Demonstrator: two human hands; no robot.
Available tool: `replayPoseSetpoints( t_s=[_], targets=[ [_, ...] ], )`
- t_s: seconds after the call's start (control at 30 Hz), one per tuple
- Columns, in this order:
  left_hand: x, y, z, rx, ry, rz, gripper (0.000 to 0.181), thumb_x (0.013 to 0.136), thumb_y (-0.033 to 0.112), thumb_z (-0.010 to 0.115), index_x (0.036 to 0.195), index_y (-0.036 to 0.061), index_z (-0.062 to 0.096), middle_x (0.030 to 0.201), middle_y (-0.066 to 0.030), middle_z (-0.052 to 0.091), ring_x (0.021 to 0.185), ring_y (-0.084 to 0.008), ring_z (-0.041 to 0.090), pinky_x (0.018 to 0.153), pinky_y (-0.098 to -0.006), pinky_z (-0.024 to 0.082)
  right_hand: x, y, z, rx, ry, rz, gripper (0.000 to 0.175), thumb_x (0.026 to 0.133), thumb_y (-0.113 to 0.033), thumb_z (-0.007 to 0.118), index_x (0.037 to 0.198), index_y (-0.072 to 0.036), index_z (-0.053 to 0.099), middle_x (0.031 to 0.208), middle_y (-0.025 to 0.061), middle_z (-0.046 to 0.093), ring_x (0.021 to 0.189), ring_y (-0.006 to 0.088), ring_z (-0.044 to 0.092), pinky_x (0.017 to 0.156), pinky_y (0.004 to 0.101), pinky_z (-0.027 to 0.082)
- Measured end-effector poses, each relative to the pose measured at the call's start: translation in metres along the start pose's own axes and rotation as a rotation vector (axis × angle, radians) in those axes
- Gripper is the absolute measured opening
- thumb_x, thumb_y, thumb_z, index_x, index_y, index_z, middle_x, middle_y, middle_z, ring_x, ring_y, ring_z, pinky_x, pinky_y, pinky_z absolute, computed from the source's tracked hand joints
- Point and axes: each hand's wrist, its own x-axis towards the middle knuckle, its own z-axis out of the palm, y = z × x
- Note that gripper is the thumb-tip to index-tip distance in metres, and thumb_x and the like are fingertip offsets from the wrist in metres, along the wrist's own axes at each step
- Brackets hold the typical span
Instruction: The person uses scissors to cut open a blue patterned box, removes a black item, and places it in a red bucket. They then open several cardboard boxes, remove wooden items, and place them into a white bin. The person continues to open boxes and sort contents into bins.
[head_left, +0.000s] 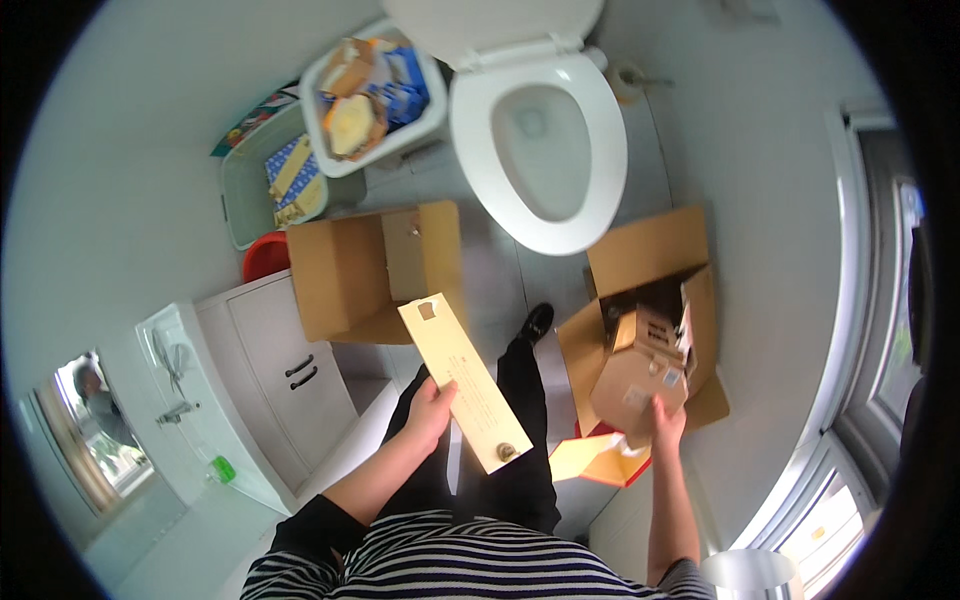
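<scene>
My left hand (433, 412) grips the edge of a long, flat, cream-coloured piece of printed cardboard (476, 390), with a cutout near its far end and a small round thing at its near end. On the right, my right hand (667, 425) holds a brown many-sided cardboard piece (626, 386) by its near edge. That piece lies over the mouth of an open cardboard box (649, 247) with other cardboard inside. Below it is an open red box with a yellowish inside (615, 461). A second open cardboard box (352, 262) stands to the left of my legs.
A white toilet (611, 142) stands ahead with its lid up. To its left are a white bin (337, 169) of packaging, a grey-green tub (240, 202) and a red bucket (264, 259). A white cabinet (277, 330) and washbasin (232, 420) are on the left; a door (859, 300) is right.
</scene>
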Motion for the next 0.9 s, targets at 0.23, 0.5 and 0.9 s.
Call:
replayPoseSetpoints(
  t_s=[0.23, 0.5, 0.9],
  targets=[
    [0.040, 0.099, -0.100, -0.319, 0.117, 0.157, 0.024, 0.089, 0.019, 0.048, 0.109, 0.0054, 0.051, 0.102, -0.0062, 0.059, 0.089, -0.0169, 0.059, 0.076, -0.0322, 0.049, -0.086, -0.085, 0.036, 0.111, 0.011, -0.086, 0.033, 0.079, -0.016, 0.065, 0.105, 0.001, 0.053, 0.095, 0.0046, 0.060, 0.086, 0.0124, 0.055, 0.080, 0.0269, 0.043],
    [0.117, 0.210, -0.263, -0.812, 0.257, 0.203, 0.028, 0.088, 0.030, 0.048, 0.099, 0.0040, 0.048, 0.086, -0.0081, 0.054, 0.072, -0.0181, 0.057, 0.063, -0.0295, 0.050, -0.154, -0.139, 0.108, 0.156, 0.022, -0.137, 0.028, 0.082, -0.015, 0.061, 0.103, 0.003, 0.053, 0.098, 0.0071, 0.059, 0.087, 0.0135, 0.055, 0.080, 0.0271, 0.042],
    [0.023, 0.071, -0.191, -0.337, -0.525, -0.339, 0.081, 0.072, 0.067, 0.050, 0.121, 0.0026, 0.044, 0.109, -0.0156, 0.053, 0.096, -0.0253, 0.055, 0.082, -0.0413, 0.045, -0.237, -0.253, 0.264, 0.035, -0.338, -0.396, 0.034, 0.076, -0.003, 0.062, 0.108, 0.004, 0.051, 0.098, 0.0069, 0.060, 0.089, 0.0143, 0.056, 0.081, 0.0273, 0.043]
  ],
)
